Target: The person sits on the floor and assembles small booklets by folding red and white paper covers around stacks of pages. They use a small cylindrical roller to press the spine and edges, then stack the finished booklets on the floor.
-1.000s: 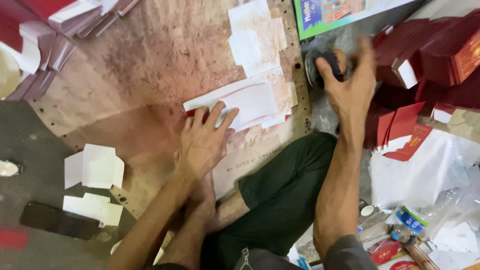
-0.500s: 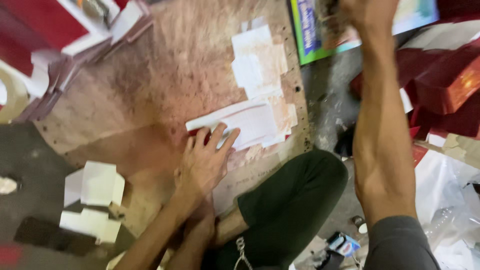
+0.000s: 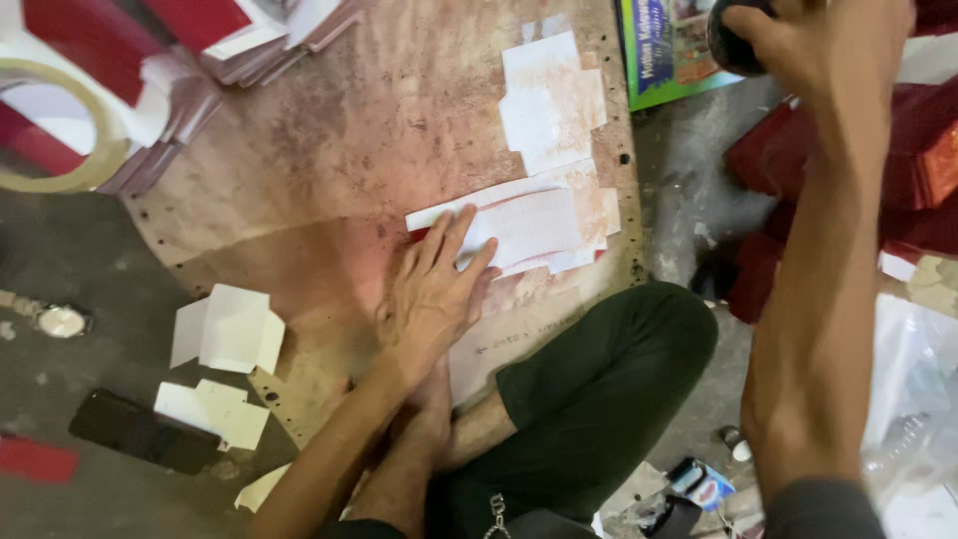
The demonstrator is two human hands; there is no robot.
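Head view, person seated cross-legged at a worn board. The left hand (image 3: 436, 294) lies flat, palm down, on the near end of a white printed sheet (image 3: 529, 225) at the centre of the stained brown surface (image 3: 329, 170); its fingers (image 3: 454, 240) are spread apart and extended toward 1 o'clock, pressing rather than gripping, seemingly to keep the sheet from sliding. A sliver of red shows under the sheet's edge at 9 o'clock of it, so the sheet appears to lie over a red piece; what that piece is cannot be told. At 12 o'clock from the sheet rests a stack of blank white paper pieces (image 3: 552, 100), just beside it, presumably kept within reach.

The right hand (image 3: 818, 40) is raised at 2 o'clock, near the top edge, its fingers curled tightly round a dark rounded object (image 3: 733, 40), only partly in frame; its kind cannot be determined.

Surroundings: a roll of tape (image 3: 60, 125) at 9 to 10 o'clock; folded white cards (image 3: 228, 327) at 8 o'clock, off the board; a dark phone (image 3: 140, 431) at 8 o'clock, on the floor; red folded covers (image 3: 938, 170) heaped at 3 o'clock; the person's green-trousered knee (image 3: 619, 349) at 5 o'clock
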